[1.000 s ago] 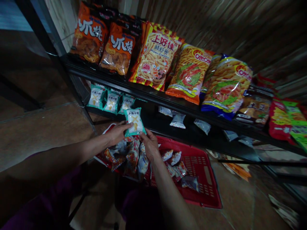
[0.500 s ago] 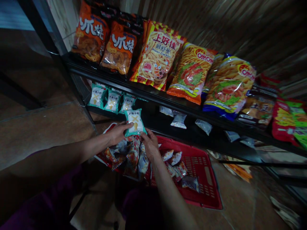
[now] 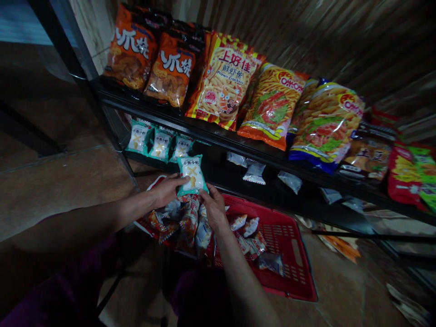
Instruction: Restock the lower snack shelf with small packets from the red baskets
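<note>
A small teal-and-white snack bag [image 3: 191,170] is held between both hands, over the left part of a red shopping basket [image 3: 295,252]. My left hand [image 3: 169,188] is closed on its left side, thumb across the front. At the lower right corner, my right hand [image 3: 213,203] pinches the same bag. Several matching snack bags [image 3: 161,144] stand in a row on the lower shelf, just behind and left of the held one. Various small snack packets [image 3: 189,220] lie in the basket under my hands; my right forearm hides some of them.
The upper black shelf [image 3: 143,104] carries large bags: orange snack bags [image 3: 172,68], prawn crackers [image 3: 223,81] and several others. Silvery packets [image 3: 255,172] lie on the lower shelf [image 3: 228,181]. A black metal shelf post [image 3: 80,77] rises at the left. Crumpled wrappers [image 3: 337,240] lie under the shelf at right.
Almost nothing differs. Both hands keep hold of the snack bag in the same place above the basket; the whole view has shifted by a few pixels.
</note>
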{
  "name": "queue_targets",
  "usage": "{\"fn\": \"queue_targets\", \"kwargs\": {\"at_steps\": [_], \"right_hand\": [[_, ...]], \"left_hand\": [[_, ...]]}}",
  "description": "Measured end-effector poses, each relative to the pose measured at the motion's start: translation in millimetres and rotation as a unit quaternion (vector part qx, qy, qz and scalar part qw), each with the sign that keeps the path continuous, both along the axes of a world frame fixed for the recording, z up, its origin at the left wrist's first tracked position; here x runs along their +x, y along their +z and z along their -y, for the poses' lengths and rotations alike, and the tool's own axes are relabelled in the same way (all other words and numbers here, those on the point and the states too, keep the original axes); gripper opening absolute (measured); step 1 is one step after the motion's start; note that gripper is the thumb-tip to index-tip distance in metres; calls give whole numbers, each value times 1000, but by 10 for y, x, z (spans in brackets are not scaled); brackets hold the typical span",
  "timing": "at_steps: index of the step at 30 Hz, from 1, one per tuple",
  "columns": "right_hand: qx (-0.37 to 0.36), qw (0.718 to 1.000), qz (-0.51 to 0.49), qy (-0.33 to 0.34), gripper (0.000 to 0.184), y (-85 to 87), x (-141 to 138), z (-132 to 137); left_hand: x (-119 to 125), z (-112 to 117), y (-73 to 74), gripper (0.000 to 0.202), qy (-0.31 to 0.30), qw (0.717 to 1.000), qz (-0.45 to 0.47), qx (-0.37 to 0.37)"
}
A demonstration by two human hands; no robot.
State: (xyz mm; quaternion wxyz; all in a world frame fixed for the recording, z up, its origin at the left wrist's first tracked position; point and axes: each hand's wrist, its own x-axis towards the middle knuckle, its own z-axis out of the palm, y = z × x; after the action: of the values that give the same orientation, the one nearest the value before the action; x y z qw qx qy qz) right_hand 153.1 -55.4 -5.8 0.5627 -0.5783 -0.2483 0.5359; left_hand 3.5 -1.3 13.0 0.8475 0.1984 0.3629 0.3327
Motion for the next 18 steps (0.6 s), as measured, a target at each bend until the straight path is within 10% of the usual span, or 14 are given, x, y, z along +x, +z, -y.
{"fn": "queue_targets", "kwargs": {"at_steps": [18], "right_hand": [[4,1000,-20,19,41,9,-62,-3]], "left_hand": [[-28,-33,-39,24,33,999,19,-12]]}}
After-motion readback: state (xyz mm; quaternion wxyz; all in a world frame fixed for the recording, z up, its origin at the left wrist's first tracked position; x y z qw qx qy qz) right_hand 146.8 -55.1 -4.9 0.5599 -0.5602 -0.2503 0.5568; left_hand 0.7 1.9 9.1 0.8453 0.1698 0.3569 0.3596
